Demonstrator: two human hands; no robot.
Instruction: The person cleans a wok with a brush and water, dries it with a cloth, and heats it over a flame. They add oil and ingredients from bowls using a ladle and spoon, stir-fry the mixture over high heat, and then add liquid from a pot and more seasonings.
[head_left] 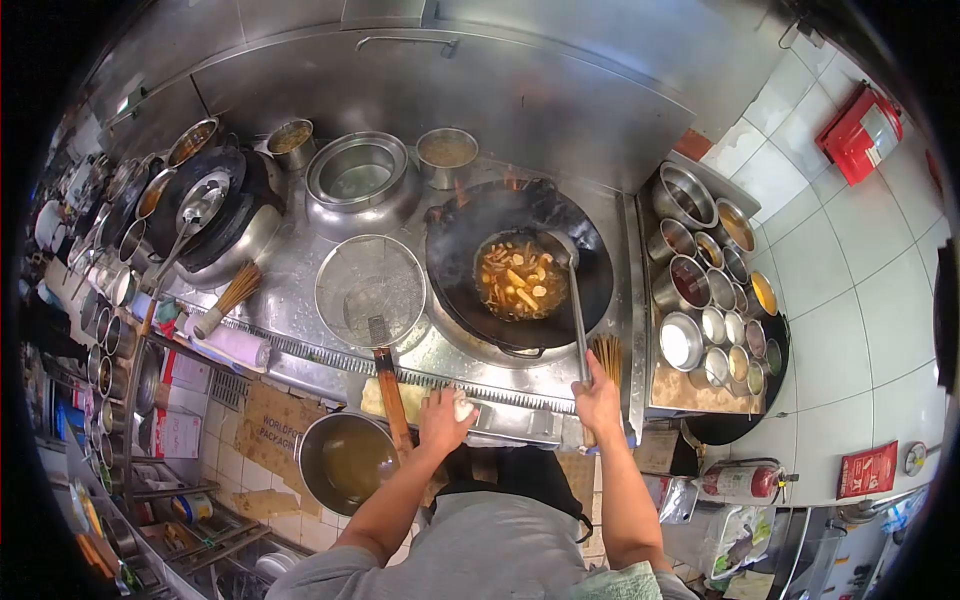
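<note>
My right hand (600, 402) is closed around the long handle of a metal ladle (576, 310), whose bowl dips into the wok's right side. A large black wok (455, 300) sits on the burner and holds a steaming brown stew (517, 283) with pale slices and strips. Small flames show behind the wok's far rim. At the stove's front edge, my left hand (446, 420) is closed on a crumpled white cloth (463, 406). Just left of that hand lies the wooden handle (392, 395) of a round wire strainer (370, 290), which rests on the steel top.
Metal containers of sauces and seasonings (690, 283) crowd the right side. A bamboo brush (607, 350) stands beside the wok; another brush (230, 298) lies left. A deep pot (345, 460) of liquid is below the front edge. A second wok (190, 205) sits far left.
</note>
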